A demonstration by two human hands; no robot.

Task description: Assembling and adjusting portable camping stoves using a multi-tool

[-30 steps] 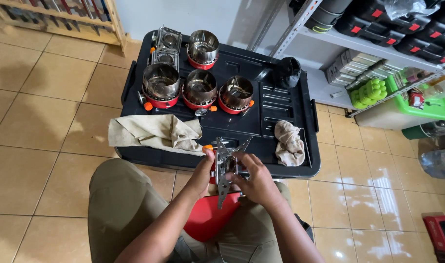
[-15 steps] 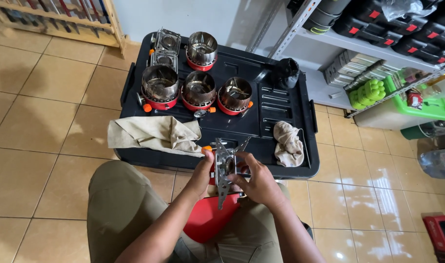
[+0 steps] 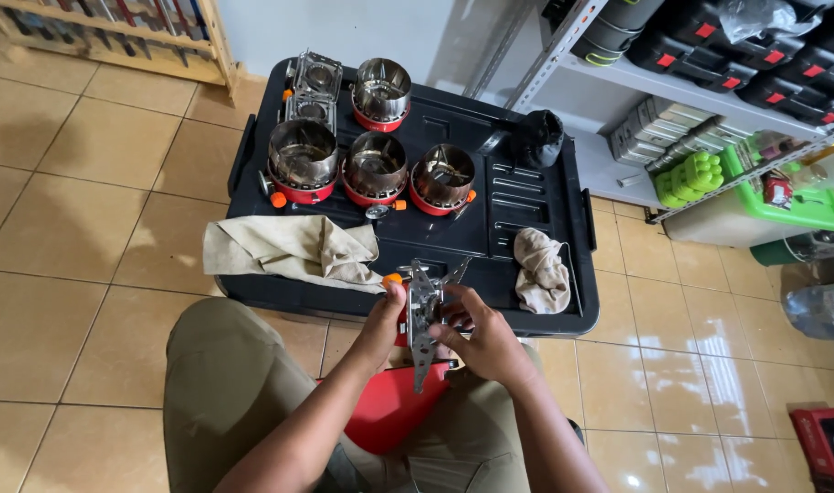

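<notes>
A small metal camping stove (image 3: 423, 315) with folding pot supports and an orange knob is held upright over my lap. My left hand (image 3: 381, 325) grips its left side, thumb by the orange knob. My right hand (image 3: 482, 340) wraps its right side, fingers on the metal arms. Just beyond the stove lies a black plastic case lid (image 3: 513, 215) that serves as a work surface. A red stool (image 3: 391, 411) shows between my knees.
On the black lid stand several round steel windscreen stoves (image 3: 377, 168) with red bases, two square metal stoves (image 3: 315, 78), a black pouch (image 3: 535, 137), a beige cloth (image 3: 293, 248) and a crumpled rag (image 3: 541, 270). Metal shelving (image 3: 700, 87) with cases stands on the right; a green-lidded box (image 3: 782, 205) sits below.
The stove has been turned slightly in my hands and held a little lower; both hands keep their grip. Everything on the black lid stays put.
</notes>
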